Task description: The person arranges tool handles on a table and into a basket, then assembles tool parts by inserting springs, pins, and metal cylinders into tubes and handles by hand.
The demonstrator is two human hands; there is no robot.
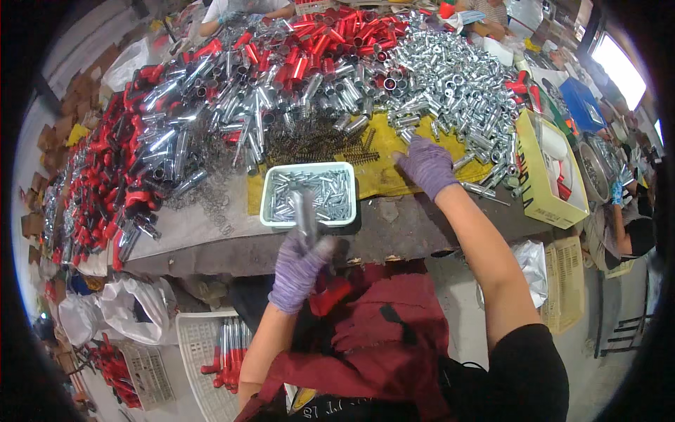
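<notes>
A maroon apron lies nearest, its folds just below the left hand, whose fingers are clamped around a blurred chrome tube; a slack grip could drop it there. The tube overlaps the near rim of a pale tray of small metal pins, so a knock might spill them. Farther off, the right hand is over the yellow cloth; whether its fingers grip anything, I cannot tell. Dark springs could snag together, and brushing the heaped chrome sleeves might start a slide
</notes>
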